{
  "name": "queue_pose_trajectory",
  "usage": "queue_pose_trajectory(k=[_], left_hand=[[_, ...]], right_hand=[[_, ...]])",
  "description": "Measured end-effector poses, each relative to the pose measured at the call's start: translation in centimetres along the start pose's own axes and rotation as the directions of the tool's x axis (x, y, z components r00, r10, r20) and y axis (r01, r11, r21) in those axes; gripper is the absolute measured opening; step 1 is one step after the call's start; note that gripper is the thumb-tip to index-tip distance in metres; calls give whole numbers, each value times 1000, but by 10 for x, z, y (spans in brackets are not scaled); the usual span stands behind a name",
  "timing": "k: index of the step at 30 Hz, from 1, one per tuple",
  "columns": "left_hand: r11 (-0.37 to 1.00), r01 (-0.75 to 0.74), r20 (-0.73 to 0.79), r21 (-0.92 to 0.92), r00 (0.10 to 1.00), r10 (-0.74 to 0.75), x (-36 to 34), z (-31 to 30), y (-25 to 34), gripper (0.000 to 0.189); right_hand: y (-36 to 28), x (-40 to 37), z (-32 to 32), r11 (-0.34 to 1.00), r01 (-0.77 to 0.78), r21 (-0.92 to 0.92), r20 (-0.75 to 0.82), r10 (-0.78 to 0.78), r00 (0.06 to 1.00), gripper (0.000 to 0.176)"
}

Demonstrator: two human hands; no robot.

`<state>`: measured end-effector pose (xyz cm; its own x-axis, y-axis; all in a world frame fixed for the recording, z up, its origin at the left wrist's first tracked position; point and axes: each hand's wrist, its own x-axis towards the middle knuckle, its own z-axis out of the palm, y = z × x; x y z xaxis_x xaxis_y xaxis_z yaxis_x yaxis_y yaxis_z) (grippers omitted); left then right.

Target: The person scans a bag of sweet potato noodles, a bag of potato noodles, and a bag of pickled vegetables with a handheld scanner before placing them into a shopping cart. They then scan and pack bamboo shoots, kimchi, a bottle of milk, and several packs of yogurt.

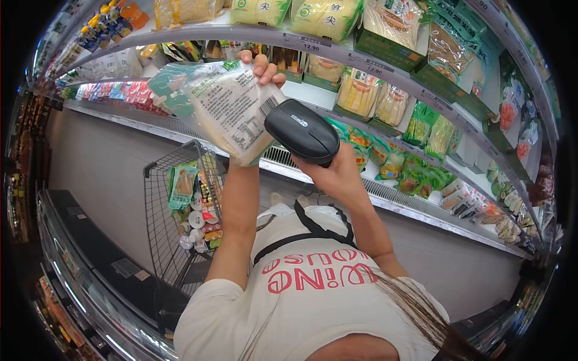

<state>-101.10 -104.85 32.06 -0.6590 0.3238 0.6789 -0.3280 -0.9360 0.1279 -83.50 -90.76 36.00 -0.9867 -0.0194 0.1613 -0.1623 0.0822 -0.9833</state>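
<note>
My left hand (262, 67) grips the top edge of a clear and teal plastic food package (226, 108), whose printed white label faces me. A barcode shows at the label's right edge. Wrapped round the handle of a black handheld scanner (303, 131) is my right hand (337, 171), palm and thumb partly hidden beneath it. The scanner's front end is right beside the barcode and overlaps the package's edge in this view; whether they touch I cannot tell.
Refrigerated shelves (337, 51) with bagged goods and price strips run across the top and right. A wire shopping cart (158, 210) holding several packages (182, 188) stands at the lower left. Behind it is a black-edged display case (90, 240).
</note>
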Motion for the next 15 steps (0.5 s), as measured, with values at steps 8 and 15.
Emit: queue_pose_trajectory(k=[8, 15], left_hand=[[569, -136, -529, 811, 245, 813, -129, 0, 98, 18], [560, -318, -640, 765, -279, 716, -360, -51, 224, 40]], right_hand=[[67, -12, -2, 916, -392, -88, 92, 400, 912, 30], [135, -23, 9, 830, -485, -275, 232, 547, 805, 32]])
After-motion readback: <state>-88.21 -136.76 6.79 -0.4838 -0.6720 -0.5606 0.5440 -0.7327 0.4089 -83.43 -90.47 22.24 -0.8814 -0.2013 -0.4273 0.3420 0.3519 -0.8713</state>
